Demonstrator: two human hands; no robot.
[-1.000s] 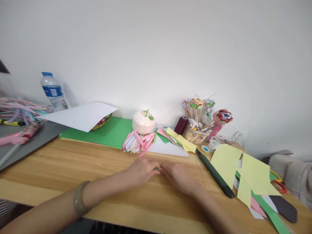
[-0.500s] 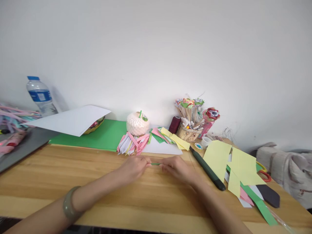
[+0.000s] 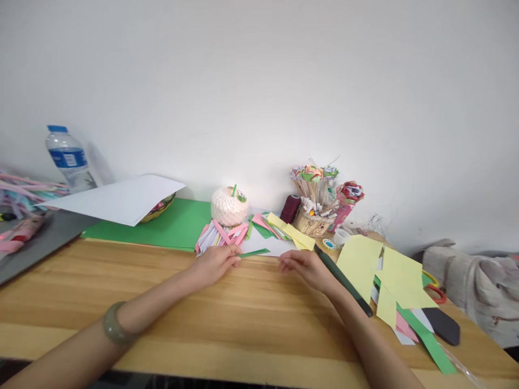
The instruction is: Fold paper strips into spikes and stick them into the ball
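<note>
My left hand (image 3: 217,265) is closed, pinching one end of a narrow folded green paper strip (image 3: 255,252) over the wooden table. The strip's free end points right, toward my right hand (image 3: 305,266). That hand is apart from the strip, its fingers loosely bent with nothing visible in them. Just behind my left hand lies a pile of pink and white folded paper strips (image 3: 221,237). A white round ornament (image 3: 229,207) made of many small folded pieces, with a green stem, stands behind the pile.
Yellow paper sheets (image 3: 359,265), a dark green pen-like tool (image 3: 344,281) and a green paper band (image 3: 430,340) lie at right. Behind are a maroon thread spool (image 3: 291,208) and a basket (image 3: 310,223) of paper flowers. A water bottle (image 3: 70,159) and white sheet (image 3: 121,200) are at left.
My right hand has let go of the green strip and moved right. My left hand has moved slightly left and away from me with the strip, which now shows more of its length.
</note>
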